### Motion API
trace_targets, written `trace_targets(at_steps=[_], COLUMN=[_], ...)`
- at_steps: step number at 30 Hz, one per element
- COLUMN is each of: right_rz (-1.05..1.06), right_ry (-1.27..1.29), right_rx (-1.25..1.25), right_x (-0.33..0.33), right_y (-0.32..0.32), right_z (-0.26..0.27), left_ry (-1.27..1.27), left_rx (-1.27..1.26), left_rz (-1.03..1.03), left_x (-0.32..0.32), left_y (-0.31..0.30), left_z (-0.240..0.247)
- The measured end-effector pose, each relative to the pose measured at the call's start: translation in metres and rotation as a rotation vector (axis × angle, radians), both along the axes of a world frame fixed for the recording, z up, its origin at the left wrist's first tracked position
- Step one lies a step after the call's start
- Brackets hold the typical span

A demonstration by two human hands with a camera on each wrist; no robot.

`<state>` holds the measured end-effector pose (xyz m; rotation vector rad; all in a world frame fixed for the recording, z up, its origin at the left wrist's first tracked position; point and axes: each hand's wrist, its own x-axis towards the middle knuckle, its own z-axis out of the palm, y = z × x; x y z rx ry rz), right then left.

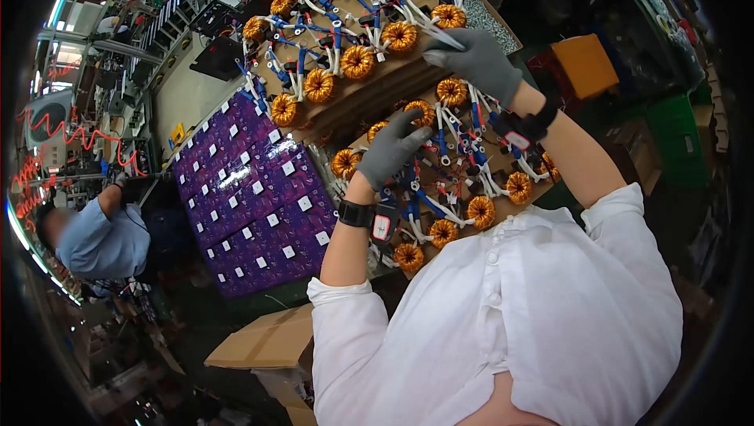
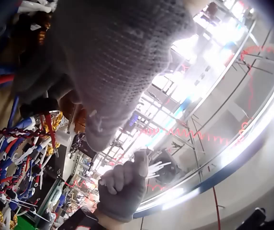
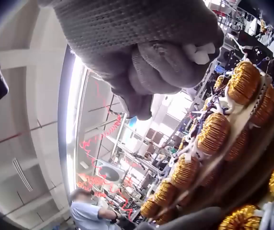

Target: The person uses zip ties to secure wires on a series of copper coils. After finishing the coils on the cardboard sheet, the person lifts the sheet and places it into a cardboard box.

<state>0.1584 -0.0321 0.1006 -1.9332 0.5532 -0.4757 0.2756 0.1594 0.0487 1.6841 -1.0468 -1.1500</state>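
Note:
My right hand (image 1: 475, 65), in a grey knit glove, grips a small bundle of thin white strips (image 1: 442, 38) above the gap between two boards. White ends (image 3: 201, 53) stick out of that fist in the right wrist view. My left hand (image 1: 393, 147), gloved too, reaches over the near board with thumb and forefinger apart, beside a copper-wound ring coil (image 1: 420, 113). In the left wrist view its fingers dip towards a black part (image 2: 40, 106) and a coil (image 2: 55, 122), partly hidden by the glove. Blue and white leads with ring terminals (image 1: 448, 139) lie about it.
Behind, a raised cardboard layer (image 1: 369, 84) bears several more coils and leads. Purple boxes (image 1: 251, 198) with white squares stand at left, an open carton (image 1: 263, 340) below them. An orange box (image 1: 585, 65) and green crate (image 1: 675, 139) are at right. Another person (image 1: 102, 237) works at far left.

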Motion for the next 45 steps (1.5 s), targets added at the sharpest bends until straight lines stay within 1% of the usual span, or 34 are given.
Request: trace_targets(at_steps=[1, 3, 4, 5, 6, 7, 8, 9, 10, 11, 13, 14, 15, 17, 19, 21, 23, 25, 26, 27, 28, 29, 30, 31, 33, 34, 35, 37, 38, 40, 41, 42, 43, 45], right_rz=[-0.004, -0.015, -0.026, -0.021, -0.012, -0.011, 0.028, 0.067, 0.063, 0.064, -0.088, -0.152, -0.112, -0.105, 0.060, 0.252, 0.310, 0.369, 0.426, 0.484, 0.476, 0.546, 0.615, 0.609, 0.558, 0.357, 0.276, 0.087, 0.084, -0.007, -0.011, -0.033, -0.054, -0.058], right_ry=[-0.004, 0.124, 0.117, 0.193, 0.271, 0.262, 0.305, 0.349, 0.375, 0.369, 0.208, -0.083, -0.343, -0.194, 0.042, 0.091, 0.121, 0.405, 0.459, 0.510, 0.506, 0.671, 0.834, 0.827, 0.549, 0.339, 0.440, 0.350, 0.348, 0.146, 0.143, 0.155, 0.167, 0.224], right_rx=[0.006, -0.568, -0.565, -0.626, -0.686, -0.684, -0.729, -0.775, -0.769, -0.770, -0.507, -0.190, 0.050, 0.311, 0.542, 0.495, 0.589, 0.783, 0.831, 0.880, 0.887, 0.852, 0.812, 0.821, 0.681, 0.551, 0.724, 0.851, 0.852, 0.723, 0.721, 0.658, 0.596, 0.569], right_x=[0.008, 0.033, 0.044, 0.056, 0.066, 0.074, 0.083, 0.088, 0.091, 0.092, 0.089, 0.090, 0.085, 0.047, 0.005, -0.035, -0.065, -0.087, -0.095, -0.102, -0.106, -0.108, -0.110, -0.112, -0.112, -0.105, -0.102, -0.097, -0.094, -0.089, -0.087, -0.084, -0.082, -0.082], right_y=[0.002, 0.008, 0.009, 0.009, 0.007, 0.004, 0.001, 0.001, 0.000, -0.002, -0.009, -0.015, -0.012, 0.002, 0.013, 0.030, 0.055, 0.078, 0.088, 0.094, 0.100, 0.105, 0.109, 0.111, 0.115, 0.118, 0.107, 0.093, 0.088, 0.085, 0.085, 0.087, 0.088, 0.086], right_z=[-0.004, -0.006, -0.007, -0.008, -0.011, -0.016, -0.020, -0.018, -0.016, -0.014, -0.012, -0.025, -0.018, 0.018, 0.036, 0.035, 0.002, -0.003, -0.003, -0.005, -0.007, -0.011, -0.015, -0.020, -0.026, -0.026, -0.019, -0.019, -0.023, -0.040, -0.050, -0.058, -0.063, -0.060], left_ry=[0.057, 0.086, 0.120, 0.110, 0.194, 0.279, 0.272, 0.180, 0.089, 0.084, 0.077, 0.084, 0.045, 0.017, 0.021, -0.005, -0.030, -0.153, -0.077, -0.073, -0.072, -0.074, -0.096, -0.097, -0.051, -0.055, -0.022, 0.010, 0.041, 0.071, 0.028, -0.014, -0.014, 0.065], left_rx=[0.073, 0.031, -0.017, -0.016, -0.009, -0.001, 0.002, -0.024, -0.050, -0.051, -0.013, -0.018, -0.046, -0.078, -0.033, -0.008, 0.022, 0.028, 0.026, 0.029, 0.027, 0.026, 0.018, 0.023, 0.004, 0.006, 0.000, -0.006, -0.001, 0.002, 0.010, 0.018, 0.018, -0.036], left_rz=[-0.029, -0.043, -0.049, -0.053, -0.074, -0.091, -0.087, -0.108, -0.130, -0.127, -0.120, -0.113, -0.132, -0.140, -0.158, -0.184, -0.220, -0.216, -0.120, -0.129, -0.064, 0.000, 0.007, -0.004, 0.053, 0.047, 0.056, 0.063, 0.068, 0.066, 0.050, 0.035, 0.034, 0.034], left_x=[-0.002, 0.000, 0.002, 0.005, 0.007, 0.009, 0.010, 0.009, 0.008, 0.008, 0.006, 0.008, 0.009, 0.009, 0.010, 0.010, 0.010, 0.010, 0.008, 0.006, 0.005, 0.004, 0.002, 0.000, -0.002, -0.002, -0.002, -0.003, -0.003, -0.002, -0.002, -0.001, 0.001, 0.002], left_y=[0.001, 0.006, 0.009, 0.010, 0.012, 0.015, 0.017, 0.016, 0.015, 0.016, 0.014, 0.014, 0.014, 0.015, 0.012, 0.007, 0.002, -0.003, -0.002, -0.003, -0.003, -0.003, -0.003, -0.004, -0.004, -0.004, -0.004, -0.003, -0.004, -0.005, -0.005, -0.005, -0.005, -0.003], left_z=[0.005, -0.003, -0.006, -0.005, -0.004, -0.003, -0.007, -0.010, -0.012, -0.013, -0.008, -0.011, -0.016, -0.021, -0.018, -0.018, -0.018, -0.016, -0.012, -0.012, -0.013, -0.013, -0.012, -0.013, -0.018, -0.020, -0.022, -0.022, -0.022, -0.020, -0.018, -0.017, -0.019, -0.025])
